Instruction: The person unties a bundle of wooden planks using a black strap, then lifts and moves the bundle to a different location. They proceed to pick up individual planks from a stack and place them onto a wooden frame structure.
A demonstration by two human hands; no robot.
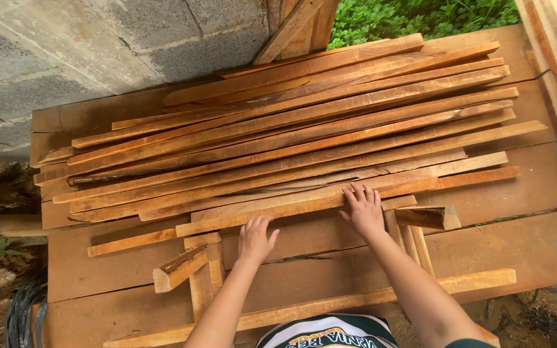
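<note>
Rough reddish-brown wooden slats (pixel 291 138) lay heaped across the plank workbench (pixel 523 251); both hands pressed flat, fingers spread, gripping nothing, on the nearest slat: left hand (pixel 254 238), right hand (pixel 362 209). Sorting seemed barely begun.

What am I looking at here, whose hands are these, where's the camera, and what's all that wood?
There is no machine here. A camera worn on a person's head looks down at their two bare hands. The left hand and the right hand both lie flat, fingers spread, on the nearest long slat at the front of a pile of thin wooden slats. Neither hand grips anything. The pile lies on a wooden work table made of broad boards. A short wood offcut sits near the left hand. A grey block wall and green plants lie beyond.
</note>
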